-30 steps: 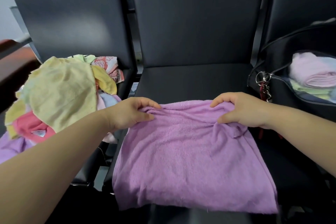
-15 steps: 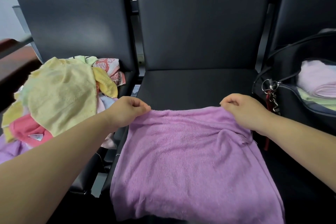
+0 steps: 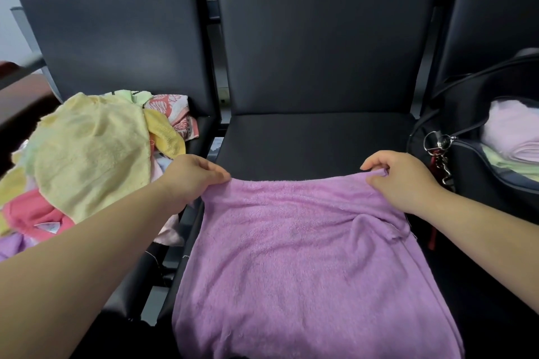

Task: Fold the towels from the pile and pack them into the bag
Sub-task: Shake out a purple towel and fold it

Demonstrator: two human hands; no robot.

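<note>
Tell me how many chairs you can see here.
3, side by side: the left chair holds the towel pile, the middle chair the purple towel, the right chair the black bag. More may sit outside the frame.

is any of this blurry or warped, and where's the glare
Head view: the wide-angle lens splays the chair backs outward toward the edges; soft even light, with a dull sheen on the left chair back; the purple towel is crisp, the bag at the right edge slightly smeared.
</note>
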